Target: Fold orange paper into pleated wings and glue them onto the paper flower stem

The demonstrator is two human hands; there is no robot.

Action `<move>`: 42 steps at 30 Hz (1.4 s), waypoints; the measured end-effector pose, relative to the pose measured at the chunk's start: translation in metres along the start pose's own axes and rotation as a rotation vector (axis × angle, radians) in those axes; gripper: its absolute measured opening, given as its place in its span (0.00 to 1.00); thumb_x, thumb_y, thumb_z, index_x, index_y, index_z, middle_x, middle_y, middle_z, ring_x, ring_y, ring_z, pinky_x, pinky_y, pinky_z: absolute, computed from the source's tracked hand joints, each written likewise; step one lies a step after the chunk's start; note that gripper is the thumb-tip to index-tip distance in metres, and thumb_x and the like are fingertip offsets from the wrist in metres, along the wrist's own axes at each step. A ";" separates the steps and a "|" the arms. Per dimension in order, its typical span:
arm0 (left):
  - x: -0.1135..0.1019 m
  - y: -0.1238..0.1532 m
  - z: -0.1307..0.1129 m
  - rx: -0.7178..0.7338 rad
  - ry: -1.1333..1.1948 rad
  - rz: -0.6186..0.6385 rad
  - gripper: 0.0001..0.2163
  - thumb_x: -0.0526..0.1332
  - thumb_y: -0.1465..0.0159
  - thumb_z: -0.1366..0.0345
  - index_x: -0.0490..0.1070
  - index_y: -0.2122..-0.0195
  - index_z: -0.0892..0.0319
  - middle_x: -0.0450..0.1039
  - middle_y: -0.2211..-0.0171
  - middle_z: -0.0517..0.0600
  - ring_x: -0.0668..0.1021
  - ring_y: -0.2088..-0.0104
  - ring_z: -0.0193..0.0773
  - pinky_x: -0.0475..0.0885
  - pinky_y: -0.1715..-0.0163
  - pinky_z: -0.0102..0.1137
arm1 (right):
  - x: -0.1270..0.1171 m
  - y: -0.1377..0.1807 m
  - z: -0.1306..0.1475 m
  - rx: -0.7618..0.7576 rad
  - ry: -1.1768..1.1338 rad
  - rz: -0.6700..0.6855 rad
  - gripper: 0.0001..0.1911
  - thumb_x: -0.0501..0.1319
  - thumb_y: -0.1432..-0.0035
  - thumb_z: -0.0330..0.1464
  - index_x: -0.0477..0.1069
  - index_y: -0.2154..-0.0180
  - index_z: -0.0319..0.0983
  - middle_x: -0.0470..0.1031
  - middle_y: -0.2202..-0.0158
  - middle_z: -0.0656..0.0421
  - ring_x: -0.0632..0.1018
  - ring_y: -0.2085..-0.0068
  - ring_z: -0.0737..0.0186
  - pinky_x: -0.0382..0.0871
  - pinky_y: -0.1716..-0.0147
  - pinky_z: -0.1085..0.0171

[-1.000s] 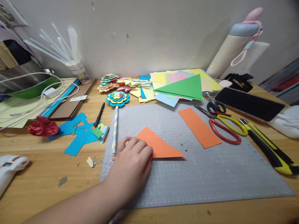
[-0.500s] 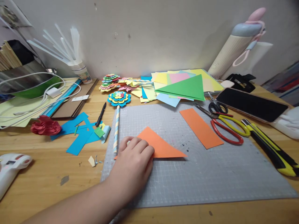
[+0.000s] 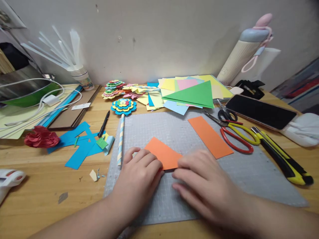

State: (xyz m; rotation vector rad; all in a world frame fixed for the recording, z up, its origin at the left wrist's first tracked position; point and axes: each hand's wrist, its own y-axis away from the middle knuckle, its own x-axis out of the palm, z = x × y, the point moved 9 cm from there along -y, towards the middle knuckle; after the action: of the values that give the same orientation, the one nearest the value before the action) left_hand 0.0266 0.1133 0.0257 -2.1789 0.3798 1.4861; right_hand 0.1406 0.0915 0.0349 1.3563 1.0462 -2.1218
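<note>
An orange sheet of paper folded into a triangle [image 3: 163, 153] lies on the grey cutting mat [image 3: 154, 122]. My left hand [image 3: 142, 174] is closed over its left part, fingers bent and pressing down, covering that corner. On the other side, my right hand [image 3: 205, 181], a little blurred, has its fingers curled at the right corner and hides it. An orange paper strip [image 3: 210, 136] rests on the mat just beyond my right hand. Left of the paper lies a paper flower [image 3: 124, 107] on a striped stem [image 3: 121, 141].
To the right lie red-and-yellow scissors [image 3: 236, 145], a utility knife [image 3: 281, 156] and a phone [image 3: 261, 111]. Stacked coloured papers [image 3: 194, 94] are at the back. On the left are blue scraps [image 3: 79, 154], a pen [image 3: 104, 123], crumpled red paper [image 3: 42, 136] and a white glue gun [image 3: 11, 181].
My right hand has come into view from the right and reached the triangle's right corner. My left hand stays on the left part. The view has shifted slightly.
</note>
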 end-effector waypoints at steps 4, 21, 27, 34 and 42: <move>-0.002 -0.002 -0.004 0.029 -0.004 -0.054 0.09 0.54 0.35 0.68 0.69 0.72 0.57 0.74 0.71 0.45 0.72 0.65 0.37 0.57 0.56 0.40 | 0.021 -0.020 -0.008 0.038 -0.069 0.062 0.10 0.51 0.36 0.31 0.71 0.64 0.39 0.72 0.66 0.56 0.70 0.64 0.60 0.60 0.64 0.60; 0.008 -0.004 -0.002 0.033 -0.035 0.015 0.10 0.53 0.34 0.67 0.69 0.72 0.58 0.74 0.71 0.47 0.72 0.67 0.39 0.56 0.62 0.38 | 0.031 -0.023 -0.029 0.100 -0.131 0.151 0.07 0.56 0.38 0.31 0.71 0.68 0.38 0.72 0.69 0.58 0.69 0.66 0.62 0.60 0.66 0.62; 0.008 -0.005 -0.001 0.007 -0.011 0.022 0.10 0.54 0.34 0.66 0.69 0.71 0.58 0.73 0.72 0.46 0.71 0.67 0.38 0.56 0.61 0.38 | 0.031 -0.024 -0.029 0.124 -0.133 0.152 0.06 0.56 0.39 0.29 0.70 0.67 0.38 0.71 0.67 0.58 0.70 0.65 0.60 0.61 0.65 0.60; 0.012 -0.005 0.008 -0.109 0.039 0.087 0.08 0.55 0.36 0.64 0.72 0.69 0.55 0.72 0.69 0.46 0.70 0.65 0.39 0.56 0.59 0.39 | 0.033 -0.025 -0.032 0.186 -0.101 0.164 0.07 0.55 0.39 0.29 0.70 0.67 0.37 0.70 0.64 0.56 0.69 0.63 0.59 0.62 0.64 0.59; 0.016 -0.012 0.017 -0.243 0.045 0.132 0.09 0.56 0.38 0.63 0.71 0.73 0.56 0.71 0.70 0.47 0.69 0.65 0.41 0.58 0.61 0.40 | 0.034 -0.029 -0.042 0.296 -0.180 0.187 0.05 0.57 0.41 0.29 0.69 0.69 0.38 0.69 0.63 0.58 0.69 0.61 0.59 0.61 0.61 0.59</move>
State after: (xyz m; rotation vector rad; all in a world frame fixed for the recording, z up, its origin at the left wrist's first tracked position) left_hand 0.0244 0.1334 0.0083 -2.4212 0.3822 1.6303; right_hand 0.1305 0.1439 0.0045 1.3022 0.5286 -2.2676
